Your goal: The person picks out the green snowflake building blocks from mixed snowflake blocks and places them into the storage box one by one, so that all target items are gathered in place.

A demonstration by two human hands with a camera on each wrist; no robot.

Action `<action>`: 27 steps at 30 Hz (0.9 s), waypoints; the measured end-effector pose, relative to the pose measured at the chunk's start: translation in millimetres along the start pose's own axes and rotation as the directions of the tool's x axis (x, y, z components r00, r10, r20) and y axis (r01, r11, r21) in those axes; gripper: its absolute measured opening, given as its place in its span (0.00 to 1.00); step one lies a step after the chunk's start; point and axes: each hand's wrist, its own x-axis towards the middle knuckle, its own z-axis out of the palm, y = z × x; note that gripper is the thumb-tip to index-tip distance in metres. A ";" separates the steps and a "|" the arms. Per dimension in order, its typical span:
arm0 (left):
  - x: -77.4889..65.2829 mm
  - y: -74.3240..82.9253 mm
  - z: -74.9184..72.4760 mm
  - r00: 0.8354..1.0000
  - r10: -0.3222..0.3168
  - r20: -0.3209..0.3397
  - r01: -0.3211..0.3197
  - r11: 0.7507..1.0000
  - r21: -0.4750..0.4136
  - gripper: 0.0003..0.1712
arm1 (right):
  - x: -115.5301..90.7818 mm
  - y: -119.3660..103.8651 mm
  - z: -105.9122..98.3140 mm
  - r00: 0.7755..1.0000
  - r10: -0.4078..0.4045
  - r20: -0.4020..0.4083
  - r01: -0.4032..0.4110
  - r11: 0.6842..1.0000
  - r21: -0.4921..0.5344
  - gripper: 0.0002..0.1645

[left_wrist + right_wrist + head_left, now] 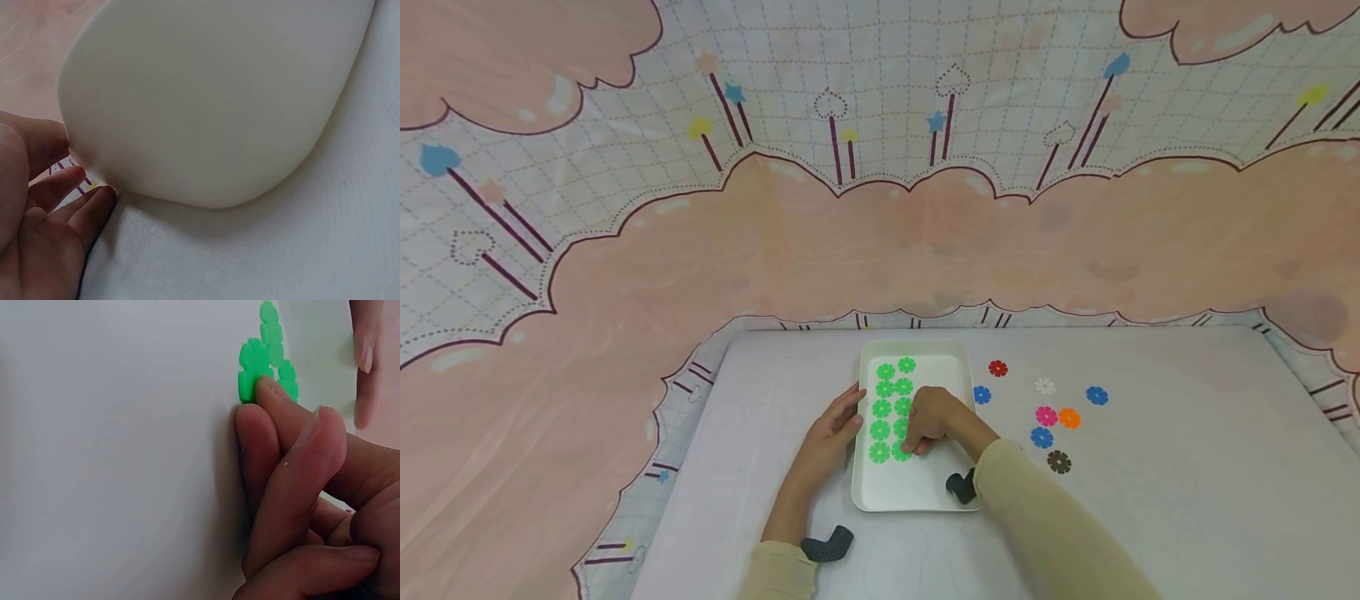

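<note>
A shallow white tray (925, 492) holds two columns of green snowflake discs (880, 430). My right hand (931, 421) reaches over the right column, thumb and index finger pinching a green snowflake disc (248, 386) at its near end. The other right fingers are curled, and the hand covers part of that column. My left hand (829, 433) is at the tray's left side. Its fingertips (103, 197) touch the tray's edge, with the tray's pale outer surface (206, 112) filling much of the left wrist view.
Right of the tray lie loose snowflake discs: a red one (997, 368), a white one (1045, 386), a pink one (1046, 416), an orange one (1070, 418), a dark brown one (1059, 462) and several blue ones (1097, 396). A white cloth (1180, 500) covers the table.
</note>
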 end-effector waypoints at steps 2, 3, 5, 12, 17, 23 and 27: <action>-0.1 -0.1 0.0 1.000 -0.001 0.001 0.001 1.000 -0.001 0.26 | -0.3 0.2 0.2 1.000 0.001 -0.007 -0.001 1.000 -0.002 0.12; -0.1 0.1 0.1 1.000 -0.001 0.002 0.001 1.000 -0.004 0.26 | -0.2 0.4 0.2 1.000 0.003 -0.010 -0.003 1.000 0.000 0.12; -0.1 0.6 0.3 1.000 0.000 0.003 0.000 1.000 -0.010 0.26 | 0.1 1.0 0.1 1.000 0.004 -0.014 -0.004 1.000 0.005 0.13; 0.6 1.6 0.4 1.000 0.008 0.006 -0.008 1.000 -0.021 0.25 | 0.3 5.3 -1.7 1.000 -0.016 -0.017 0.017 0.999 0.040 0.12; 0.7 -1.1 -0.5 1.000 0.003 -0.004 -0.003 1.000 -0.025 0.26 | -4.4 12.8 -4.3 0.997 -0.057 -0.047 0.060 0.996 0.070 0.12; -1.8 2.3 -3.1 0.999 -0.036 -0.041 0.034 0.998 -0.054 0.26 | -23.1 23.5 -22.7 0.982 -0.125 -0.141 0.144 0.979 0.141 0.12; -6.4 9.8 -11.0 0.997 -0.034 -0.076 0.037 0.998 0.041 0.26 | -43.0 35.8 -41.8 0.963 -0.161 -0.217 0.198 0.967 0.161 0.11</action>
